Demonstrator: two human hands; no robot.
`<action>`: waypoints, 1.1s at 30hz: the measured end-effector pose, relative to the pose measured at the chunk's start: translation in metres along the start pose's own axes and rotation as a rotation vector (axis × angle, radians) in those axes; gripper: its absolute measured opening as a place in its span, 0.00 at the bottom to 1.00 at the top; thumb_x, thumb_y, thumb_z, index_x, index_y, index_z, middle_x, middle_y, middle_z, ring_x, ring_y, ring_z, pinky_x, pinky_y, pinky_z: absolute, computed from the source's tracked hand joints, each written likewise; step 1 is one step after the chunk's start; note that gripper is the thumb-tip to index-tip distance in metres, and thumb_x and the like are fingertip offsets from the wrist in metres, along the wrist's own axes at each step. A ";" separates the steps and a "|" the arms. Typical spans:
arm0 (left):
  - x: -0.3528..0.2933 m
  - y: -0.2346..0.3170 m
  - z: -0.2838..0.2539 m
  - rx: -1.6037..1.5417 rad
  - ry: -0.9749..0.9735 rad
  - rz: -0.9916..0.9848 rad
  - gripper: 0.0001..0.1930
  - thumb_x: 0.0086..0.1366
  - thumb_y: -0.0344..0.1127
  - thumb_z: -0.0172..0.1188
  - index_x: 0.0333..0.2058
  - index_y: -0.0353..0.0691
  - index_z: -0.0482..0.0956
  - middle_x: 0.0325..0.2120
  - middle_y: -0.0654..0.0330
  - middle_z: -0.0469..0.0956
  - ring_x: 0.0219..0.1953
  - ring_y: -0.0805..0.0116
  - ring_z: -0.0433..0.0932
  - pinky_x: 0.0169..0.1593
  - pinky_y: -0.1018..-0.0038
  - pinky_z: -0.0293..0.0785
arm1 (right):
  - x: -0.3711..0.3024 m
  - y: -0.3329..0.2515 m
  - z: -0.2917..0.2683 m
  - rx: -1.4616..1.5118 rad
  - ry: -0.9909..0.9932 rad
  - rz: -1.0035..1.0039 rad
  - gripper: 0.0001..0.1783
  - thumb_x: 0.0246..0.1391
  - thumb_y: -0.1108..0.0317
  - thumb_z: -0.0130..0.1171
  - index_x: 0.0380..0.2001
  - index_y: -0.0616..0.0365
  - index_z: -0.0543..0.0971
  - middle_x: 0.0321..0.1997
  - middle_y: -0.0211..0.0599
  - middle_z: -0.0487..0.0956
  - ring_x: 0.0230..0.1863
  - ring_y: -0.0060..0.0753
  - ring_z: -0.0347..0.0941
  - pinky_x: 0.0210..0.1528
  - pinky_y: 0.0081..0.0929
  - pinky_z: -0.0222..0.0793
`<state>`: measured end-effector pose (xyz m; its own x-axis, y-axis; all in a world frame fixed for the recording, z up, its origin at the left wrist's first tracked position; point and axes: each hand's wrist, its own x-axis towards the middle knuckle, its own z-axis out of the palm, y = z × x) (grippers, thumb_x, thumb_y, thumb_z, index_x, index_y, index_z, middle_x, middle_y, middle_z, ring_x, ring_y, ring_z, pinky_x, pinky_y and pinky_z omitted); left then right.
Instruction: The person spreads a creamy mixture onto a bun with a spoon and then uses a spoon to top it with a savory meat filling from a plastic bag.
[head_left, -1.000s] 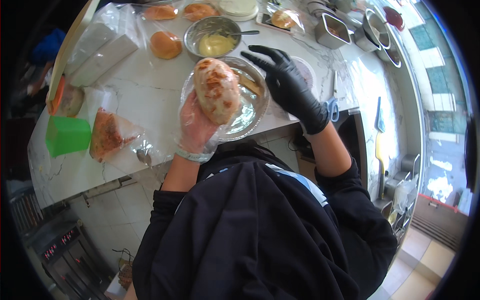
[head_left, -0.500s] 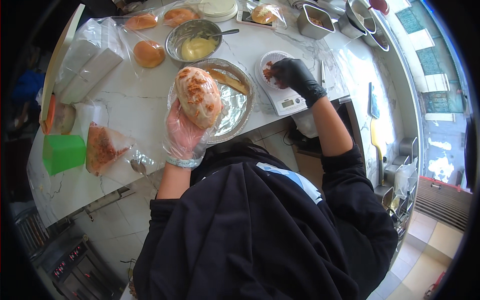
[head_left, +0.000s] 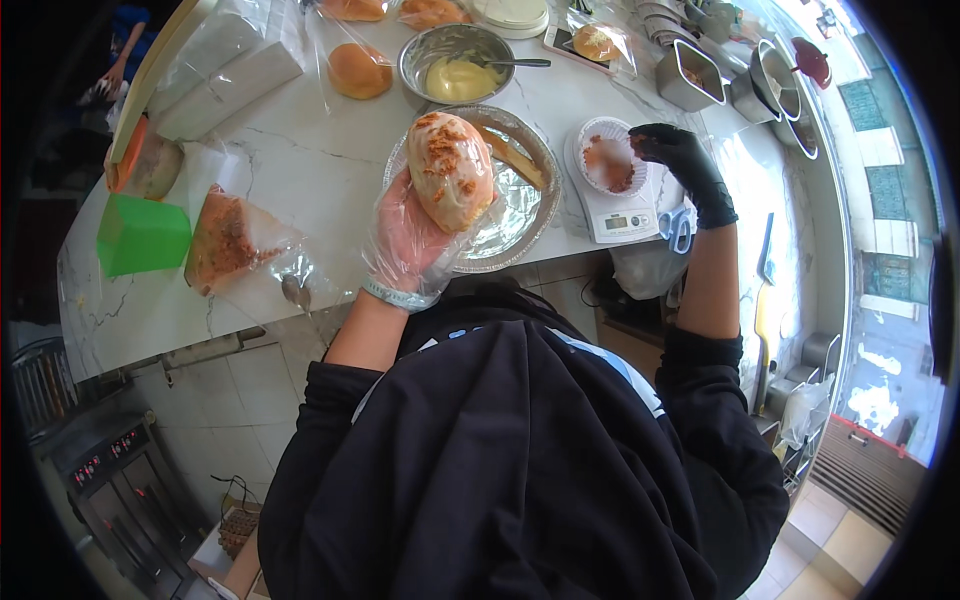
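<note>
My left hand [head_left: 408, 228], in a clear plastic glove, holds up an oval bread bun [head_left: 449, 172]. The bun is coated in pale cream with orange-brown shreds on top. Below it lies a round metal pan [head_left: 510, 235], foil-like inside, with a tan strip [head_left: 512, 158] in it. My right hand [head_left: 688, 170], black-gloved, hovers just right of a white fluted bowl [head_left: 583, 172] with reddish-brown shreds. That bowl stands on a white digital scale [head_left: 622, 222]. The right fingers are bent together in a pinch; what they hold, if anything, is unclear.
Beyond the pan stands a metal bowl [head_left: 410, 66] of yellow cream with a spoon. Buns [head_left: 360, 72] in plastic lie at the back left. A shred bag [head_left: 232, 240] and green container [head_left: 143, 235] are left. Blue scissors [head_left: 677, 231] lie beside the scale.
The whole view has shifted, with the counter now farther right. My right hand has come out of the fluted bowl to its right side. My left hand still holds the bun over the pan.
</note>
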<state>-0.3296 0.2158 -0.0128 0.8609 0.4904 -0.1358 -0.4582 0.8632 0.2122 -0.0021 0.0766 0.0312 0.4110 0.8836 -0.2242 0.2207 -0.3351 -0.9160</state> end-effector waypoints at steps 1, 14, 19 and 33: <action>0.000 0.000 -0.002 -0.001 0.002 0.007 0.25 0.65 0.46 0.35 0.57 0.41 0.55 0.56 0.50 0.59 0.57 0.55 0.61 0.59 0.52 0.56 | -0.002 -0.001 0.003 -0.002 -0.007 -0.002 0.16 0.45 0.71 0.59 0.39 0.67 0.76 0.35 0.38 0.79 0.36 0.26 0.74 0.43 0.21 0.69; 0.010 -0.005 -0.003 -0.103 -0.030 -0.047 0.24 0.64 0.42 0.39 0.57 0.38 0.55 0.56 0.48 0.58 0.57 0.50 0.60 0.57 0.48 0.57 | -0.014 -0.065 0.052 -0.108 -0.105 -0.239 0.11 0.45 0.72 0.61 0.33 0.65 0.78 0.30 0.33 0.79 0.32 0.20 0.73 0.39 0.21 0.69; 0.016 -0.009 0.002 -0.010 -0.023 -0.040 0.23 0.66 0.44 0.32 0.56 0.39 0.56 0.54 0.51 0.62 0.55 0.56 0.64 0.56 0.54 0.62 | -0.006 -0.106 0.117 -0.312 -0.374 -0.398 0.09 0.47 0.73 0.58 0.34 0.62 0.79 0.33 0.36 0.80 0.32 0.23 0.74 0.41 0.22 0.70; 0.009 0.001 -0.008 -0.168 -0.119 -0.022 0.23 0.65 0.44 0.35 0.56 0.40 0.58 0.53 0.49 0.62 0.55 0.52 0.63 0.57 0.50 0.59 | 0.018 -0.117 0.153 -0.574 -0.274 -0.647 0.07 0.43 0.72 0.57 0.30 0.57 0.80 0.28 0.42 0.79 0.29 0.39 0.75 0.36 0.28 0.70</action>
<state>-0.3245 0.2222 -0.0212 0.8867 0.4618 -0.0208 -0.4606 0.8865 0.0447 -0.1555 0.1818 0.0840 -0.1552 0.9783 0.1376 0.7727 0.2070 -0.6001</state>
